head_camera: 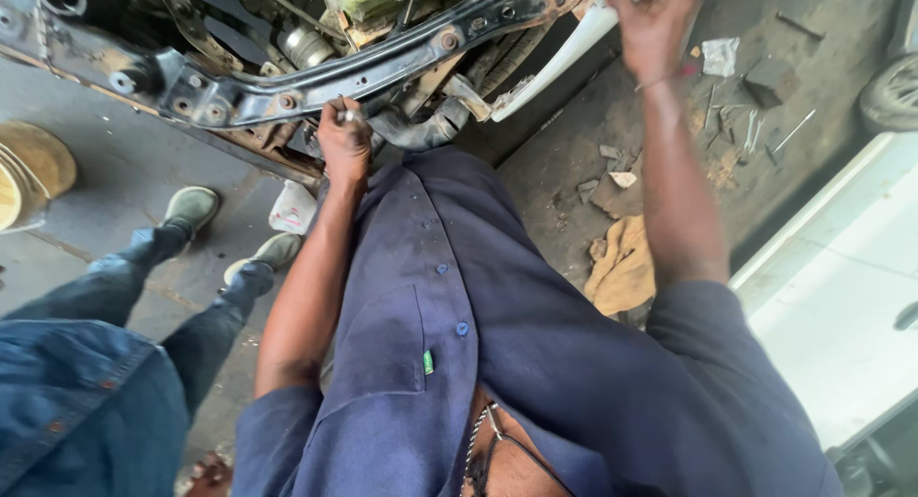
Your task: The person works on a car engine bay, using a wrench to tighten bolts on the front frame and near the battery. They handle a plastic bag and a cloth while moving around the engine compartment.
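A black metal front crossmember (316, 76) of a stripped car runs across the top of the head view, with bolts and holes along it. My left hand (344, 141) is closed around a small metal tool or fitting just below that beam, beside a black rubber hose (421, 133). My right hand (653, 23) reaches up at the top right and grips the end of a white body panel edge (559, 57). My dark blue work shirt (459, 325) fills the lower middle.
Another person in blue jeans (105, 363) and grey-green shoes (191, 208) stands at the left. A tan rag (622, 267), scraps and metal rods (755, 129) lie on the dirty floor at right. A white car body (841, 267) is at far right, a round tan object (29, 172) at far left.
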